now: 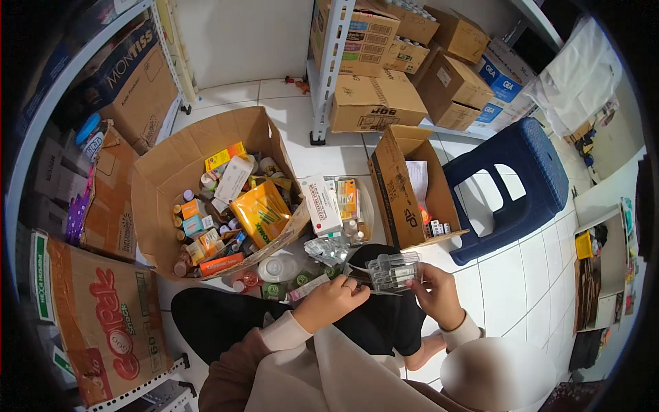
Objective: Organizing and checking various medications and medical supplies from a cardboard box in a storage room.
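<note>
In my right hand (437, 296) is a clear plastic ampoule tray (394, 273) with small vials in it, held over my lap. My left hand (332, 304), a ring on one finger, has its fingers curled beside the tray's left side; a thin piece seems pinched at its fingertips, though this is unclear. Just beyond lie clear crumpled blister packaging (327, 251), a white medicine box (322, 204) and a clear tub (366, 206) of small boxes and bottles. A large open carton (149, 206) at the left holds mixed medicine boxes and bottles.
A smaller open carton (386, 201) stands beyond the tray, beside a dark blue plastic stool (535, 170). Metal shelving (329, 67) with stacked cartons rises at the back. More cartons (110, 319) line the left. A round clear container (278, 268) and small packs lie by my legs.
</note>
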`<action>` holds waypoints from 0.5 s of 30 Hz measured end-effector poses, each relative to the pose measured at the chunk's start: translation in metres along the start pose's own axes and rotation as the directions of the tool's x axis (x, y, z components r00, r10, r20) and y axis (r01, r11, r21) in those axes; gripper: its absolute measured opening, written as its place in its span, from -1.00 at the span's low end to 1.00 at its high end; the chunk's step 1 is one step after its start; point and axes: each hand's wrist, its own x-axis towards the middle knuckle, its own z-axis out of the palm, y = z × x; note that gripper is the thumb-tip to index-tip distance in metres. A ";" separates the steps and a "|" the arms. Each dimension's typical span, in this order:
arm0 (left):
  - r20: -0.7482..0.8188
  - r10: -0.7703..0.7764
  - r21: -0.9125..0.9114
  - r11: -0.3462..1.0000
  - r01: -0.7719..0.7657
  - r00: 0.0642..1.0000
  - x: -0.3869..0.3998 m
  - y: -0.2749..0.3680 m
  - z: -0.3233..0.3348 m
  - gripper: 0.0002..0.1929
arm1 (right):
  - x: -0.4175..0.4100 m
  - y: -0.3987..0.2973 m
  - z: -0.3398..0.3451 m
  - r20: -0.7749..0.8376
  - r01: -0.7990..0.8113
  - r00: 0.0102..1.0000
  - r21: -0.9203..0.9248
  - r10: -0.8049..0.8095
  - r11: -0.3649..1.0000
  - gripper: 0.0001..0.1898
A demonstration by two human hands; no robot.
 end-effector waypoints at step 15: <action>0.001 -0.011 -0.033 0.999 0.011 1.000 -0.003 0.002 -0.003 -0.75 | -0.001 -0.032 -0.009 0.002 0.346 0.933 -0.283 -0.360 0.895 -0.70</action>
